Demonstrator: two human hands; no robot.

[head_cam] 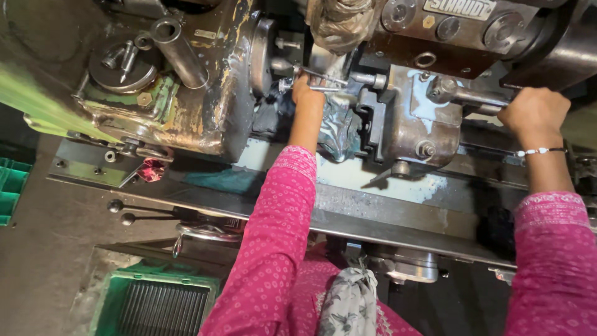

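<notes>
Lever sits at the right of the lathe, a metal bar sticking out from the grey carriage, and our right hand is wrapped around its end with the fingers curled tight over it.

Nearest to us we see our two pink sleeves and a patterned cloth hanging at our waist. Below left lies a green crate with a dark ribbed inside, on the floor. Just above it two ball-ended handles stick out from the front of the machine, and a long steel rail runs across in front of us.

Beyond the rail our left hand reaches into the gap between the chuck and the carriage. Its fingers are closed on a thin shiny metal part by the chuck; we cannot tell just what the part is. A crumpled blue-grey rag hangs just under that hand, beside the wrist.

Farther off, on the left, is the worn headstock with chipped yellow-green paint, a thick tube and a round cap with bolts lying on top. A beaded bracelet circles our right wrist.
</notes>
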